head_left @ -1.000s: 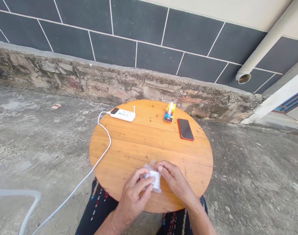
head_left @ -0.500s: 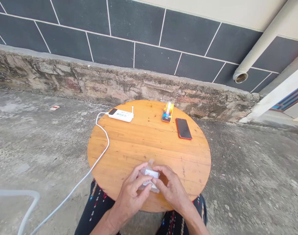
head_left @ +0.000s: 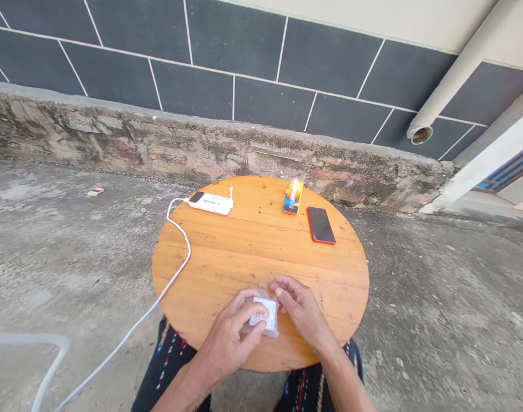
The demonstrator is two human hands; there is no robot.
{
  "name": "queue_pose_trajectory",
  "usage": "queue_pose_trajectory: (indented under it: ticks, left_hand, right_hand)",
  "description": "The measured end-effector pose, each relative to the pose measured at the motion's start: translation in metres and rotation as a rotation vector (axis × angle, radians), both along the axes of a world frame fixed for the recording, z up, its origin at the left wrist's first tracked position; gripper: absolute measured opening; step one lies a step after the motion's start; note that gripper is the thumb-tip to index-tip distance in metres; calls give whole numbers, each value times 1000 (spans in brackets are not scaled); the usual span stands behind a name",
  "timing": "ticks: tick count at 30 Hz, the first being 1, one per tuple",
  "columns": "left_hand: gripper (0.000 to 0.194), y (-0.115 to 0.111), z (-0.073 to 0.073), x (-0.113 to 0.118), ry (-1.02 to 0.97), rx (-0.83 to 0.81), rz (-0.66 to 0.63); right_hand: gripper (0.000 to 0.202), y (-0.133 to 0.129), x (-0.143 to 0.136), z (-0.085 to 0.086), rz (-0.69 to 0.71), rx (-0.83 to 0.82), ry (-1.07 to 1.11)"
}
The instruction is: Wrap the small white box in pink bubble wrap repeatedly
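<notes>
Facing dark-tiled wall (head_left: 193, 83) outdoors, over rough concrete floor (head_left: 94, 263). Working at near side of round wooden worktop (head_left: 227, 257). With left grip (head_left: 232, 332) closed on small clear-wrapped packet (head_left: 272, 321), right grip (head_left: 302, 306) curled by its far-right corner, pinch or gap unclear. Probably light, soft, slippery outside; best held by side edges.
</notes>
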State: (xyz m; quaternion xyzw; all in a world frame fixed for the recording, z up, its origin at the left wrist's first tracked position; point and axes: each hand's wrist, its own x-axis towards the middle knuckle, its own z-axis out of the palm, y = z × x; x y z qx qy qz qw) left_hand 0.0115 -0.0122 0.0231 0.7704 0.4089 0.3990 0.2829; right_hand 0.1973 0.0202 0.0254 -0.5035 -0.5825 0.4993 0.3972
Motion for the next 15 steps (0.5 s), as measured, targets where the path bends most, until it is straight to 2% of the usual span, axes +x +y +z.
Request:
queue_pose_trajectory:
  ticks: [3,7,15]
  left_hand:
    - [22,0,-1,0,9,-1,6]
    - [20,0,-1,0,8,20,7]
    - [20,-1,0,0,13,-1,22]
  right_hand:
    - [32,11,-2,0,44,-47,-30]
    - [37,19,-7,2,93,7,-121]
    - [35,29,-17,-3,3,104,-191]
